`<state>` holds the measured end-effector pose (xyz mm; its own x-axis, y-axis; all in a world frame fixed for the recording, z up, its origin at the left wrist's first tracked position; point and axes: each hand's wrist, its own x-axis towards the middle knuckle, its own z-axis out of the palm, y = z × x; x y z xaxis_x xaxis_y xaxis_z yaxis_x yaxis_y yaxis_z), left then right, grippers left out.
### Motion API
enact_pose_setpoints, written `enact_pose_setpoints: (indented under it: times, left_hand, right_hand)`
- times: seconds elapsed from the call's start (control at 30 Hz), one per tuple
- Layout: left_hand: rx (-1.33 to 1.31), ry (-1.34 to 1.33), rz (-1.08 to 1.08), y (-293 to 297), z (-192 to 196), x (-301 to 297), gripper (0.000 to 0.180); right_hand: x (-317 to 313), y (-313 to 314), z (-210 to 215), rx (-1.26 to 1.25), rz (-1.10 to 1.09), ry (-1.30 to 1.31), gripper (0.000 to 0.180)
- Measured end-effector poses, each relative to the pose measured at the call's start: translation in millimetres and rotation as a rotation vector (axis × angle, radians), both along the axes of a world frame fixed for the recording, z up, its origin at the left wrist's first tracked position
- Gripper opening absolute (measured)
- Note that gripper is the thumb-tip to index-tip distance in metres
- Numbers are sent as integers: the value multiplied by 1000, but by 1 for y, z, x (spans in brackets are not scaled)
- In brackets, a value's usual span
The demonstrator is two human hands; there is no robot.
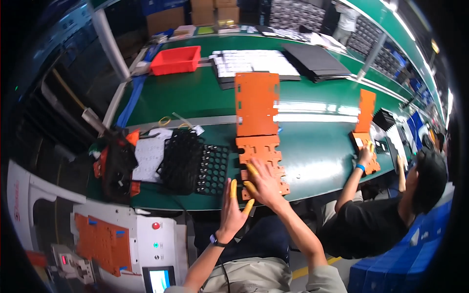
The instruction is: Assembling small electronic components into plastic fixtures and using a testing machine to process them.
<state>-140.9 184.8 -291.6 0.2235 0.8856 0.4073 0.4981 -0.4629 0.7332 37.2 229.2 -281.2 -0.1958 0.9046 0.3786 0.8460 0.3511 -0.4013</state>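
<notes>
While the long green table [195,93] curves across the whole view, the biggest thing on it is a tall orange slotted plate [256,103] lying flat at its middle. Just below that, touching its lower edge, sits a smaller orange fixture plate [261,151] with notched cut-outs, reaching to the table's near edge. To its left lies a black tray of round holes [212,168], and beside that a black mesh basket [180,160] with a white sheet [149,156] next to it. A red bin [175,60] stands well back (near the far left of the table).

The right hand [264,183] rests flat on the lower part of the smaller orange fixture plate, fingers spread and open, yellow caps on the fingertips. The left hand [233,210] hovers just beside it at the table's near edge, palm open, fingers apart, gripping nothing. Farther right, another person's hand [365,156] touches a separate orange plate [364,141].
</notes>
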Motion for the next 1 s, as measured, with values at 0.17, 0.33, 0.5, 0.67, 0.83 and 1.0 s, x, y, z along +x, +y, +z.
enact_pose_setpoints:
  times: [0.17,0.33,0.5,0.67,0.83,1.0]
  left_hand:
    - [-132,-63,-151,16,-26,35,94]
    - [-219,1,-225,3,-5,19,100]
    - [-126,-22,-117,36,79,-67,66]
    - [-30,457,297,140,99,-142,114]
    - [-165,528,344,161,68,-150,122]
    - [-139,523,555,143,56,-145,110]
  right_hand:
    - [22,-19,4,25,-80,-81,59]
    - [17,-22,21,-108,-78,-82,59]
    - [-21,46,74,45,-34,150,44]
    - [-81,163,65,-29,157,205,43]
    - [-126,201,37,-223,179,125,46]
    - [-153,203,43,-106,255,235,35]
